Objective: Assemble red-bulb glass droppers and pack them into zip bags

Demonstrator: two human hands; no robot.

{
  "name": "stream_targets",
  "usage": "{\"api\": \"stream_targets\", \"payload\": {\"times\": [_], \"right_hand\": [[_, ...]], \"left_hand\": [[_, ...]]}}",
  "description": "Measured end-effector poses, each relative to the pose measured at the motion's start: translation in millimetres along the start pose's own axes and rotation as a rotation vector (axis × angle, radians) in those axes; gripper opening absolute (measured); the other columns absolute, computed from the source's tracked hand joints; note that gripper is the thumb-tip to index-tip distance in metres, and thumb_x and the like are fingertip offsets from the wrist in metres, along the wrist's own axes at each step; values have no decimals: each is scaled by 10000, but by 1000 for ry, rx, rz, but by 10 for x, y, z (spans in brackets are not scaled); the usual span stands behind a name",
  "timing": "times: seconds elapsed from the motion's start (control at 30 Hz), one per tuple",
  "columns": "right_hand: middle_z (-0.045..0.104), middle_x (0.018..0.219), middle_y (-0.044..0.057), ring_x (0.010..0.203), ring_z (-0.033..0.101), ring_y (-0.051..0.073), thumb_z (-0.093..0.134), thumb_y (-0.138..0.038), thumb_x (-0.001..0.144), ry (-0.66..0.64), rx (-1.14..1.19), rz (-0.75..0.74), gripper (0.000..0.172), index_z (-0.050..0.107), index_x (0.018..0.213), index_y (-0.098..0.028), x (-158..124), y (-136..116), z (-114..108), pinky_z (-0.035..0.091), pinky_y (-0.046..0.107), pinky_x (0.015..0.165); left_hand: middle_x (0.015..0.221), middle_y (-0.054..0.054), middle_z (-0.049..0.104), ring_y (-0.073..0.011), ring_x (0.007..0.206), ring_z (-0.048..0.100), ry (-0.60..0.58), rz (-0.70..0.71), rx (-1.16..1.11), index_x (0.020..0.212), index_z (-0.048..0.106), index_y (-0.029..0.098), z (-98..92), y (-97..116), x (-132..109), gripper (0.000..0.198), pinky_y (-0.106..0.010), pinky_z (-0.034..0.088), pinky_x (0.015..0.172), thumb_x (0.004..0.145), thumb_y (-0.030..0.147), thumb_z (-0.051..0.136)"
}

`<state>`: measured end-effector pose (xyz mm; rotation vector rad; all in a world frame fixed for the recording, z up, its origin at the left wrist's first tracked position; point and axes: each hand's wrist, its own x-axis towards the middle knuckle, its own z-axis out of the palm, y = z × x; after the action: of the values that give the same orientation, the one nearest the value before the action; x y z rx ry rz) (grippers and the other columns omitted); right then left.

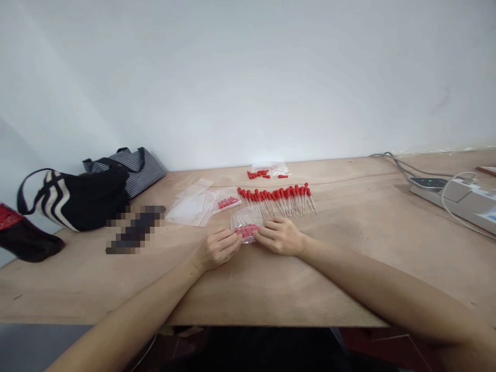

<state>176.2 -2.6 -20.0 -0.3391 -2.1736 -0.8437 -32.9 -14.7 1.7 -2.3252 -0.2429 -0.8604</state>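
Observation:
A clear zip bag [247,227] of red-bulbed droppers lies in front of me, the red bulbs towards me. My left hand [220,248] is closed on its left near corner. On the right near edge, the fingers of my right hand [279,237] are also closed, pinching the plastic. Just beyond, a row of loose droppers [281,199] with red bulbs and clear tubes is spread on the table. Another filled bag [227,200] rests behind my left hand, beside a stack of flat clear bags [189,209].
Loose red bulbs [258,174] lie by a clear bag [275,168] near the wall. To the left are a blurred dark object [135,230], a black bag [91,199], a striped bag [145,168] and a dark bottle [27,237]. A power strip [453,201] with cables sits right.

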Motion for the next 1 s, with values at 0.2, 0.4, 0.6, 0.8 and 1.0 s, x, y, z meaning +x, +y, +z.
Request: {"api": "stream_targets", "payload": {"times": [0.2,0.4,0.6,0.8,1.0], "right_hand": [[561,605,-18,546,426,84,395,-153,866,-6,29,-31,256,568,677,-161,-7,25,9,257,257,540],[561,607,-18,551,412,91,387,-157,872,-25,73,-38,284,560,647,-165,16,27,6,250,257,535],[573,628,-9,598,428,107,399,-183,870,-165,104,-10,273,584,668,-173,-2,22,46,261,260,532],[614,723,9,680,459,122,437,-299,858,-283,208,171,235,632,774,-198,-73,81,9,281,249,530],[606,757,23,711,474,133,488,-377,807,-301,341,302,240,637,867,-199,-128,113,-65,333,245,563]], "left_hand": [[670,3,646,-108,584,596,-23,-29,-25,867,539,161,39,-4,7,97,-235,488,559,794,104,506],[673,-14,646,-122,614,604,24,0,-20,854,552,136,69,15,2,91,-256,505,589,802,84,498],[611,8,613,-112,589,589,-3,-4,-61,759,555,149,77,9,-7,104,-248,500,589,812,90,487],[786,-47,627,-135,691,589,-156,-153,-245,871,581,159,-23,-70,-86,204,-261,507,639,790,345,559],[777,-54,616,-125,690,583,-214,-242,-383,845,587,151,-72,-66,-130,118,-232,495,635,810,253,540]]}}
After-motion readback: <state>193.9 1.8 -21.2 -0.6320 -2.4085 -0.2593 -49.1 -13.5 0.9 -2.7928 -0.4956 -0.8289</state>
